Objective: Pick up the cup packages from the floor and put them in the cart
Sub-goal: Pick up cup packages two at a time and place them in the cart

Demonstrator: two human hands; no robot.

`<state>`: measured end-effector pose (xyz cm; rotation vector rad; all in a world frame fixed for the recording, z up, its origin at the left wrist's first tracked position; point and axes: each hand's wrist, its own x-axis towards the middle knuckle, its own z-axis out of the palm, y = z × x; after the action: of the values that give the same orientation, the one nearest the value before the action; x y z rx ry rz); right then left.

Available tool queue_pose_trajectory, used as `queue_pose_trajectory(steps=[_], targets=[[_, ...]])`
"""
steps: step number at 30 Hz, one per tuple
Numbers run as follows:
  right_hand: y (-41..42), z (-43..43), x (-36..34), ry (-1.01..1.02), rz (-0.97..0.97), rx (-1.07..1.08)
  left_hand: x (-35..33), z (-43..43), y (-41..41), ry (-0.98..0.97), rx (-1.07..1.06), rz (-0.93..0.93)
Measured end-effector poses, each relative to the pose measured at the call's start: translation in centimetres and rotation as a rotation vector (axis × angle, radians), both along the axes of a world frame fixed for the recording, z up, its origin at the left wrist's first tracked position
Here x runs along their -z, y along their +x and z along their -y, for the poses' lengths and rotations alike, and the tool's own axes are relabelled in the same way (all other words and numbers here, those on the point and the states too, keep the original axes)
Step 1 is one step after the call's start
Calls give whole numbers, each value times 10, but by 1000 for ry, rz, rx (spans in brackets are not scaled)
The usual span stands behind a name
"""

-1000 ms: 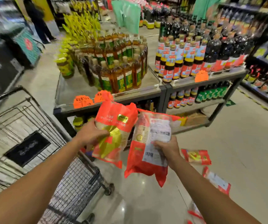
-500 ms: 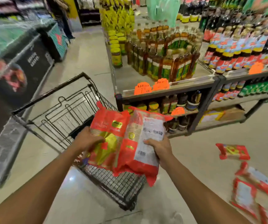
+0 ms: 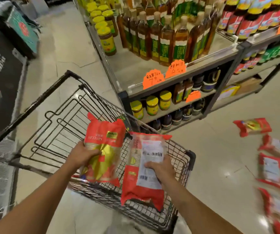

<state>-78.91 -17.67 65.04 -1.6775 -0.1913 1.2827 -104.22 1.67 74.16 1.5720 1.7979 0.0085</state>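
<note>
While my left hand [image 3: 82,155] grips one cup package [image 3: 104,147] and my right hand [image 3: 161,169] clasps another [image 3: 144,169], both hang over the cart [image 3: 186,159]; more packages [image 3: 271,168] lie on the floor [image 3: 217,157].

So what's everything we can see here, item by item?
held packages: two, red and gold, one per hand, over the cart
floor packages: several, red, on the floor at right; blurred, count unclear
cart: one, black wire, centre
shelves: grey metal, behind the cart
oil bottles: many, amber with green labels, top shelf
jars: many, yellow lids, top and lower shelves
price tags: orange, on the shelf edges
left hand: grips one package
right hand: grips the other
</note>
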Motion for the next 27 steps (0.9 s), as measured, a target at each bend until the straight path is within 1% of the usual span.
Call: queue_pose_trajectory(steps=[2,5,9,12,14,15,17,19,21,24,26,27], targets=[[-14,-13,12,-60,30,42,50,-34,-12,-51,50,-6],[-33,-39,52,-102,72,108,126,-82,-11,-122,112,-44],[-51,-75,122,-155,68,194,185,-110,15,-192,206,-32],[-59,-102,172,-242,99,277,249,-138,17,-299,245,-48],[-61,-117,203,-253,83,347,289,-153,17,-319,261,-40],[-61,-122,216,-264,91,362,319,-162,12,-343,286,-64],[-64,-126,238,-245,115,373,360,-173,7,-353,374,-62],[-66,-128,257,-209,114,396,361,-174,15,-412,372,23],[-67,-128,269,-177,78,434,373,-177,15,-389,365,93],[-68,-120,277,-127,95,406,349,-168,25,-278,439,70],[-70,-111,279,-156,146,326,325,-158,30,-187,509,-16],[-70,-107,279,-207,196,270,314,-154,31,-157,544,-47]])
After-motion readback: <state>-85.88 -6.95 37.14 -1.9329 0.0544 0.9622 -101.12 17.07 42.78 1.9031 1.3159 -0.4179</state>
